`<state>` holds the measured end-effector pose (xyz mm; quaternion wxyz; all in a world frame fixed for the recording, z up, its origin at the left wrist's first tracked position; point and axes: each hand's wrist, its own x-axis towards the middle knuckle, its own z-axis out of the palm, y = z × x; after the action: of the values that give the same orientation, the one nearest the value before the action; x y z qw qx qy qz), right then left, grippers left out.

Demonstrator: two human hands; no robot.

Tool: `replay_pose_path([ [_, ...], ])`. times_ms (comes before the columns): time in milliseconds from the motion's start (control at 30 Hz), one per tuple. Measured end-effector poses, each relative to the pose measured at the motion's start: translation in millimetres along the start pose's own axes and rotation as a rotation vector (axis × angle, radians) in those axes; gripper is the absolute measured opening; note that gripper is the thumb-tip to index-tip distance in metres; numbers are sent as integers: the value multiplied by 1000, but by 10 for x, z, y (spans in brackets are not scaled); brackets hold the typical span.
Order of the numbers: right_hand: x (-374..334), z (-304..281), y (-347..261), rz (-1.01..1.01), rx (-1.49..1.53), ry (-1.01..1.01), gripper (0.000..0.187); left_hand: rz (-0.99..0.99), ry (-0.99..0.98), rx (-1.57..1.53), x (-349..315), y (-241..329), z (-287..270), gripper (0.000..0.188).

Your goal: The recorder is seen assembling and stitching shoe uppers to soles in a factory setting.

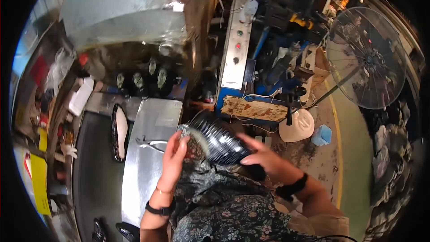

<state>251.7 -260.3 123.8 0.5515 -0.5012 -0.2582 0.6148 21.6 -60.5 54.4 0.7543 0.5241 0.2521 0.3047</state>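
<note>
Left hand (175,152): grip closed on the shiny black shoe's (219,141) near end.
Right hand (264,154): grip clasping its other side.
Table (150,152): metal sheet, left of shoe.

From my remote station I record a dim, warm-toned interior overall, with the strongest daylight entering at the left rim as a blue-white strip and a hard glare washing out the slanted sheet-metal hood (125,11) at upper left and the steel plate (150,152) below it. The shiny black ribbed object (221,141) between the left hand (175,150) and right hand (264,154) carries streaked highlights and slight motion blur, while the machine (273,40) behind sits in deep shadow with detail lost. Fisheye distortion bends straight edges toward the rim, the corners vignette to black, and the fan (367,58) and right-hand clutter read soft and smeared
</note>
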Motion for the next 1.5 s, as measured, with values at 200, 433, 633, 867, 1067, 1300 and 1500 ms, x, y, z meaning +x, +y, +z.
replay_pose_path([
  [200, -67, -1525, -1469, -646, -709, 706, 76, -149, 11, 447, -707, -206, -163, 32],
  [433, 275, -2599, -2502, -274, -1127, 1294, 72, -199, 144, 602, -1108, -511, -214, 29],
  [633, 473, -2636, -2552, -44, -1526, 1235, 75, -219, 99, 597, -996, -506, 15, 30],
  [867, 529, -2427, -2285, -43, -1531, 1174, 89, -277, 13, 604, -901, -524, 175, 30],
  [1067, 573, -2670, -2125, -254, -1548, 1231, 79, -234, 87, 622, -831, -509, -7, 23],
  [1300, 825, -3111, -2423, -490, -1359, 992, 69, 82, 636, 1423, -8, -346, -1664, 63],
  [1500, 1145, -4004, -2784, -437, -1400, 930, 71, -276, 833, 1348, 648, 158, -2825, 71],
])
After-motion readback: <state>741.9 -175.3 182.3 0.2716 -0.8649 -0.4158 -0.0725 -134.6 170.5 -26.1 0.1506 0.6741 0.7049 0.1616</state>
